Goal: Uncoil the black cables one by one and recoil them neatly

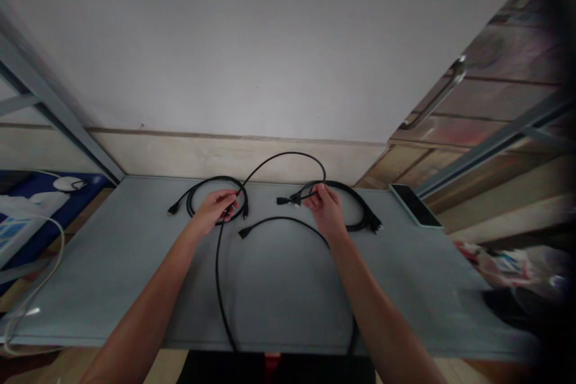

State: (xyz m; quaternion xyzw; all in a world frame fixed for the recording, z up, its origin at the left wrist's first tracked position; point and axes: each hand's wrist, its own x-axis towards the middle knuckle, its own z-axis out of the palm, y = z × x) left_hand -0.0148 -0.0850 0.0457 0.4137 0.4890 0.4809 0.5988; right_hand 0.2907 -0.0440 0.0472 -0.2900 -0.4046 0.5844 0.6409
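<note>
On a grey counter (135, 288) against a pale wall (252, 42), the left hand (215, 211) grips one black cable coil (198, 187); the right hand (327, 209) pinches another coil (360, 204), a phone (416, 206) nearby

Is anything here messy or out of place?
Mostly the black cables: loose loops sprawl across the grey table, and two strands trail off its front edge. The left hand and right hand each pinch a cable. Nothing looks broken or spilled.
</note>
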